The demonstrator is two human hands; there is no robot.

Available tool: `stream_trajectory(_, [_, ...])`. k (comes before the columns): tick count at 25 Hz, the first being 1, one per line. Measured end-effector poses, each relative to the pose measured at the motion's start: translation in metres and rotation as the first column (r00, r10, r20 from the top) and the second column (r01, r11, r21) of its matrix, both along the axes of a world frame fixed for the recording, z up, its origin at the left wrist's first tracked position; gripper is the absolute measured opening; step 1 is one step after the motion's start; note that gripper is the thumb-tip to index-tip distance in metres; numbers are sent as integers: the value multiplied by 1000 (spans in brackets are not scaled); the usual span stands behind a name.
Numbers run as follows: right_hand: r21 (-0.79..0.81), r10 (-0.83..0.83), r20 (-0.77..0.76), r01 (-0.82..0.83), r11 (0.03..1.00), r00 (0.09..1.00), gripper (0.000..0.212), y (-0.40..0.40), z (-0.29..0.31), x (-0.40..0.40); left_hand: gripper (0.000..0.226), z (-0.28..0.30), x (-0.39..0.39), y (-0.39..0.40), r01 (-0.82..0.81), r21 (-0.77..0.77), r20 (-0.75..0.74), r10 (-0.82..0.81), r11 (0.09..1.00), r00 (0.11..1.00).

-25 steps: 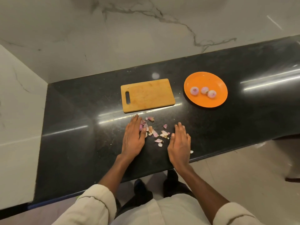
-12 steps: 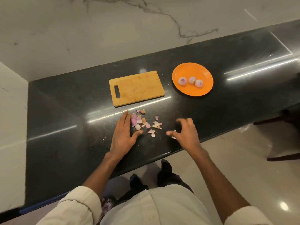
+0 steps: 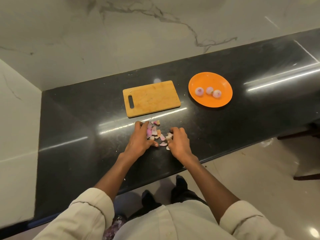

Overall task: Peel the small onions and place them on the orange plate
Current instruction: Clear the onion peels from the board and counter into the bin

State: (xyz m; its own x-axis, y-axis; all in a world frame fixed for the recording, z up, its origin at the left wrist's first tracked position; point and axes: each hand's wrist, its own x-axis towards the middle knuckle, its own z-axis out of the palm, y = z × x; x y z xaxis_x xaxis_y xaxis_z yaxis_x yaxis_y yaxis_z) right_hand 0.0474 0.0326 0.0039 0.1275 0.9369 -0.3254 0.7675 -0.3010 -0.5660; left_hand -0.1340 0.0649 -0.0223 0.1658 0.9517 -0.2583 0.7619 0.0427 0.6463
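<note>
Hands flank peels; orange plate holds three onions

- Black counter, glossy
- Wooden cutting board flat on it
- Orange plate right of board
- Loose onion peels near front edge

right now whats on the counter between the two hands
In the head view, a scatter of pink and white onion peels lies on the black counter between the left hand and right hand, both touching the pile's edges.
</note>
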Motion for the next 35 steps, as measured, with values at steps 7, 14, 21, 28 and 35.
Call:
stream_trajectory(7, [-46,341,-213,-359,932,915,101,58,-2,24,138,12,-1,16,41,-130,-99,-54,991,994])
stream_trajectory(14, [-127,613,69,-603,788,787,118,86,-3,27,125,18,15,21,56,-102,-249,-80,993,965])
stream_trajectory(21, [102,631,13,-629,771,775,47,84,-17,0,69,16,27,15,-77,-16,-143,74,997,987])
stream_trajectory(28, [251,505,-17,-485,838,863,14,27,-31,-3,19,-1,49,-37,-284,112,-187,301,952,935])
stream_trajectory(35, [211,412,-184,-373,903,892,17,-17,-27,-32,25,-2,32,-97,-518,158,-35,529,841,848])
